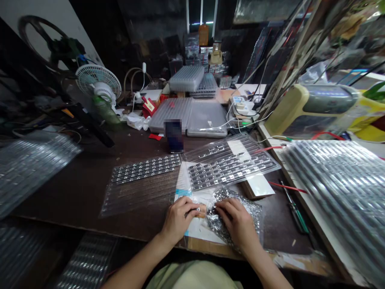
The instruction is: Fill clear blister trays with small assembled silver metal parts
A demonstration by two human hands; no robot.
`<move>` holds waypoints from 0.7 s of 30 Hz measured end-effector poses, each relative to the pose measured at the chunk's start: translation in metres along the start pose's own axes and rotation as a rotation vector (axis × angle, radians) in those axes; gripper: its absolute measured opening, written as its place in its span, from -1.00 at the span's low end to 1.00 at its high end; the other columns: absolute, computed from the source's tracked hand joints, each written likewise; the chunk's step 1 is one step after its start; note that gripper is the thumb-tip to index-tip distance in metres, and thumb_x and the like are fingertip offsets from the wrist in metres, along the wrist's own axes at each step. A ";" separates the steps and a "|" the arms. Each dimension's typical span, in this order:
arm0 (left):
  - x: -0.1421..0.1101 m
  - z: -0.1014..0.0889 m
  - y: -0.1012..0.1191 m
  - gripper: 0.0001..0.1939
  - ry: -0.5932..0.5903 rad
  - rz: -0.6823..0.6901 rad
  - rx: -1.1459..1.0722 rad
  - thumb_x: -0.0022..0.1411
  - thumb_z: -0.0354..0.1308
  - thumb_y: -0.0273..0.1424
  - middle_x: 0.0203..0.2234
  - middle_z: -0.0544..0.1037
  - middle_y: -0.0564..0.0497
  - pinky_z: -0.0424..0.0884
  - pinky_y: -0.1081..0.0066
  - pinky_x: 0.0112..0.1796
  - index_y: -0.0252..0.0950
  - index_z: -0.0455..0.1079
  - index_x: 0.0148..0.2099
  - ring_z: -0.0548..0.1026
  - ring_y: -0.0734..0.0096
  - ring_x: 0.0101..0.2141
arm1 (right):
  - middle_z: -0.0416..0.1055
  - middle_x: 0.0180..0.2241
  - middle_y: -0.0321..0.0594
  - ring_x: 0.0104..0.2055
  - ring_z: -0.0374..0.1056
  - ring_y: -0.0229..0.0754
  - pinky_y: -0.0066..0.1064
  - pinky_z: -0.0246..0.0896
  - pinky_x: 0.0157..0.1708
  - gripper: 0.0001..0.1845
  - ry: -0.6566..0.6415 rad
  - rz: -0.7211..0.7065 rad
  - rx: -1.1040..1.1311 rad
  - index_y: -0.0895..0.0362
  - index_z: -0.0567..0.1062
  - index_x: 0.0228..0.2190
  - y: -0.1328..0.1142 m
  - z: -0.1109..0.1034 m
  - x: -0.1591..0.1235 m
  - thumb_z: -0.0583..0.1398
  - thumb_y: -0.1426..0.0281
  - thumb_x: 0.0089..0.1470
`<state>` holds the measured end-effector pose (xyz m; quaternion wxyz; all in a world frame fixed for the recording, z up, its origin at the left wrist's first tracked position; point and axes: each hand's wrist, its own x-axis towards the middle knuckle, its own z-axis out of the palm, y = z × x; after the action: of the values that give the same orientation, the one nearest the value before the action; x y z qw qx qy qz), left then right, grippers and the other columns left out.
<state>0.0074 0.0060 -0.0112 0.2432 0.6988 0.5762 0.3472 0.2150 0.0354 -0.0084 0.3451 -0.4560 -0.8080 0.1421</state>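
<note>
My left hand (pixel 179 214) is closed, thumb and fingertips pinching a small shiny metal part against a small tan block (pixel 202 210). Beside it, my right hand (pixel 237 218) has its fingertips pressed together on a small dark metal piece (pixel 212 210), over a clear bag (pixel 252 212) full of loose, shiny small parts. Just beyond both hands lies a clear ribbed plastic tray (pixel 234 162), its grooves partly filled with rows of metal parts. Another clear tray (pixel 141 186) lies to the left, with filled rows along its far side. White paper (pixel 180 174) shows underneath.
A phone-like dark object (pixel 175 136) stands behind the trays. On the right are a green-handled screwdriver (pixel 297 214), a white-topped block (pixel 260 186) and stacked clear trays (pixel 339 188). More trays (pixel 33 168), a fan (pixel 98 82) and a cream machine (pixel 309 110) surround the table.
</note>
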 end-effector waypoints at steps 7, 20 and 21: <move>0.000 0.001 0.003 -0.85 -0.011 0.039 0.087 0.19 0.17 -0.38 -0.42 0.49 0.00 0.40 0.42 -0.29 -0.12 0.55 -0.21 0.47 0.38 -0.35 | 0.47 -0.36 -0.19 -0.30 0.39 -0.19 -0.37 0.29 -0.28 -0.82 0.003 0.052 0.039 0.08 0.46 -0.35 -0.006 0.005 0.000 0.06 0.36 0.19; 0.007 -0.006 -0.011 -0.83 0.169 -0.114 -0.276 0.21 0.11 -0.36 -0.37 0.51 -0.07 0.40 0.48 -0.39 -0.29 0.51 -0.29 0.49 0.36 -0.32 | 0.50 -0.32 -0.32 -0.29 0.32 -0.22 -0.35 0.03 -0.29 -0.87 -0.063 0.055 -0.076 -0.04 0.56 -0.40 -0.036 0.037 0.007 0.19 0.32 0.11; 0.007 -0.006 -0.011 -0.83 0.167 -0.108 -0.281 0.20 0.12 -0.36 -0.37 0.51 -0.07 0.40 0.48 -0.38 -0.29 0.52 -0.29 0.49 0.36 -0.32 | 0.50 -0.32 -0.33 -0.29 0.30 -0.23 -0.34 0.01 -0.29 -0.88 -0.068 0.061 -0.083 -0.05 0.56 -0.39 -0.036 0.039 0.007 0.19 0.33 0.11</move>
<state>-0.0036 0.0152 -0.0134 0.3079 0.5947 0.5770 0.4676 0.1629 0.0247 -0.0139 0.2935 -0.4891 -0.8103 0.1342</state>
